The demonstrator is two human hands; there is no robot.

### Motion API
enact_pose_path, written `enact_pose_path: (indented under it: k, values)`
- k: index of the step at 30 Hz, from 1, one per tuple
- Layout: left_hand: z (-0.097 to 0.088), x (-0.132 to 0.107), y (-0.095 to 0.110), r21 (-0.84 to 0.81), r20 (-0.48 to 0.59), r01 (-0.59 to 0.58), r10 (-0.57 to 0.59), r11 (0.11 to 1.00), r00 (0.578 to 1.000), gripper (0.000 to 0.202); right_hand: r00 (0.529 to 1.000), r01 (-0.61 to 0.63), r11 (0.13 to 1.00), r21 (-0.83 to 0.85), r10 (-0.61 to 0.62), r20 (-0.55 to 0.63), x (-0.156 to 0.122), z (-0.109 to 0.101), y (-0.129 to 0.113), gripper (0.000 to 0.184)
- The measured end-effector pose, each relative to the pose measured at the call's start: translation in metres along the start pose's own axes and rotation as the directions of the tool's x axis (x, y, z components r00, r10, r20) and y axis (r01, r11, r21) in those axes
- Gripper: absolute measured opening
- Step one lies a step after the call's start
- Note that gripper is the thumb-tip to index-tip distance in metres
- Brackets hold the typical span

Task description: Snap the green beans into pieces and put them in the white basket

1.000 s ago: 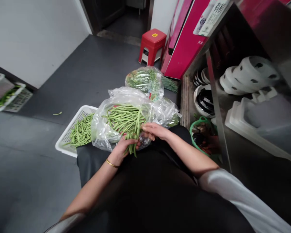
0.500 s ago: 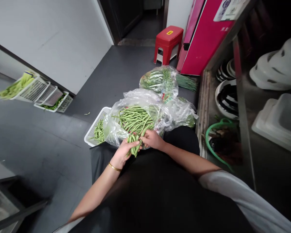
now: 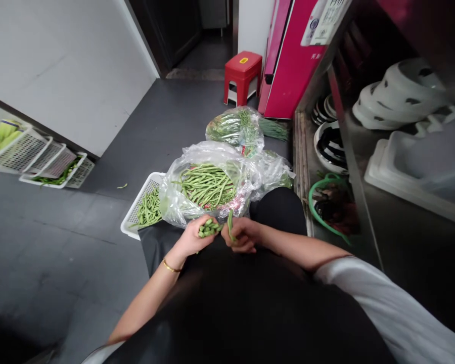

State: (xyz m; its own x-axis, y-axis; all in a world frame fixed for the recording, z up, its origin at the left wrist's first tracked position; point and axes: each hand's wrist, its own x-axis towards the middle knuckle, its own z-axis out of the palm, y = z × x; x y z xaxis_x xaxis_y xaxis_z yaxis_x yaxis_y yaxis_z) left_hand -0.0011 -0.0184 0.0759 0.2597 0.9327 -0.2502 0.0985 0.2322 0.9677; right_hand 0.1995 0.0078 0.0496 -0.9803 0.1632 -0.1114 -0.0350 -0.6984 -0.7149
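My left hand [image 3: 194,236] is closed around a bunch of green beans [image 3: 208,228], whose ends point up out of the fist. Close beside it, my right hand [image 3: 243,235] pinches a green bean [image 3: 231,225] that stands nearly upright. Just beyond both hands lies an open clear plastic bag [image 3: 169,194] with a heap of long green beans [image 3: 208,186] in it. To the left of the bag, partly covered by it, a white perforated basket [image 3: 129,222] holds short bean pieces [image 3: 149,207].
Behind the open bag lies another bag of greens [image 3: 231,126]. A red stool [image 3: 243,76] stands near the pink cabinet [image 3: 291,76]. Shelving with white containers [image 3: 387,111] and a green-rimmed basket [image 3: 311,199] runs along the right. White baskets of vegetables [image 3: 34,151] sit at the left wall.
My right hand has drawn slightly apart from the left, with one bean upright in it. The bunch in my left hand has tipped so its ends face up. The view has shifted right.
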Motion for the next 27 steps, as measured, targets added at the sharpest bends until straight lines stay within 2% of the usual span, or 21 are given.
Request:
enact_pose_path:
  k: [1, 2, 4, 6, 7, 8, 9, 11, 12, 14, 16, 17, 19, 21, 23, 25, 27]
  values:
    - [0.000, 0.003, -0.003, -0.069, -0.061, -0.001, -0.004, 0.998, 0.998, 0.027, 0.999, -0.035, 0.999, -0.022, 0.035, 0.025, 0.003, 0.002, -0.001, 0.026]
    - [0.000, 0.006, -0.007, -0.152, -0.123, 0.007, -0.026, 0.988, 0.992, 0.028, 0.998, -0.069, 0.995, -0.075, 0.068, -0.009, 0.007, 0.004, -0.003, 0.024]
    - [0.002, 0.010, -0.012, -0.290, -0.217, 0.016, -0.082, 0.957, 0.973, 0.032, 0.966, -0.177, 0.950, -0.258, 0.118, -0.229, 0.018, 0.006, -0.008, 0.020]
    - [0.004, 0.012, -0.015, -0.301, -0.250, 0.007, -0.086, 0.954, 0.964, 0.037, 0.875, -0.344, 0.823, -0.452, 0.107, -0.472, 0.031, 0.008, -0.013, 0.018]
    - [0.005, 0.012, -0.015, -0.262, -0.252, -0.004, -0.064, 0.965, 0.966, 0.038, 0.835, -0.421, 0.742, -0.521, 0.093, -0.543, 0.037, 0.009, -0.014, 0.017]
    - [0.005, 0.011, -0.015, -0.210, -0.259, -0.024, -0.032, 0.978, 0.965, 0.039, 0.814, -0.472, 0.671, -0.571, 0.083, -0.575, 0.041, 0.010, -0.015, 0.016]
    - [0.005, 0.009, -0.014, -0.156, -0.269, -0.042, -0.001, 0.987, 0.963, 0.038, 0.816, -0.490, 0.621, -0.612, 0.080, -0.573, 0.044, 0.012, -0.016, 0.018]
    - [0.004, 0.007, -0.013, -0.090, -0.280, -0.051, 0.024, 0.995, 0.960, 0.035, 0.864, -0.459, 0.540, -0.705, 0.089, -0.495, 0.044, 0.014, -0.018, 0.027]
    - [0.003, 0.005, -0.013, -0.089, -0.273, -0.042, 0.016, 0.995, 0.962, 0.034, 0.885, -0.437, 0.471, -0.766, 0.072, -0.461, 0.041, 0.015, -0.021, 0.031]
    - [0.002, 0.004, -0.013, -0.116, -0.232, -0.013, -0.014, 0.993, 0.973, 0.034, 0.881, -0.427, 0.293, -0.855, -0.075, -0.466, 0.030, 0.016, -0.030, 0.032]
    - [0.000, 0.005, -0.013, -0.115, -0.166, -0.004, -0.015, 0.993, 0.986, 0.032, 0.824, -0.456, 0.152, -0.877, -0.302, -0.480, 0.017, 0.014, -0.039, 0.025]
    - [0.000, 0.006, -0.014, -0.101, -0.131, -0.011, -0.002, 0.995, 0.991, 0.032, 0.807, -0.446, 0.113, -0.888, -0.377, -0.454, 0.012, 0.013, -0.043, 0.021]
    - [0.001, 0.007, -0.014, -0.064, -0.079, -0.039, 0.034, 0.997, 0.996, 0.030, 0.848, -0.341, 0.070, -0.938, -0.407, -0.338, 0.007, 0.010, -0.046, 0.018]
    - [0.003, 0.006, -0.016, -0.002, -0.055, -0.082, 0.082, 0.997, 0.995, 0.028, 0.887, -0.246, 0.062, -0.967, -0.388, -0.251, 0.009, 0.007, -0.042, 0.020]
    - [0.005, 0.003, -0.017, 0.128, -0.070, -0.137, 0.147, 0.982, 0.987, 0.023, 0.858, -0.270, 0.126, -0.955, -0.417, -0.298, 0.014, 0.007, -0.033, 0.023]
    - [0.006, -0.003, -0.015, 0.285, -0.066, -0.180, 0.207, 0.941, 0.976, 0.017, 0.809, -0.335, 0.298, -0.894, -0.395, -0.435, 0.016, 0.011, -0.023, 0.025]
    - [0.002, -0.011, -0.008, 0.380, 0.041, -0.258, 0.263, 0.888, 0.964, 0.018, 0.852, -0.324, 0.594, -0.736, -0.155, -0.500, 0.014, 0.017, -0.015, 0.029]
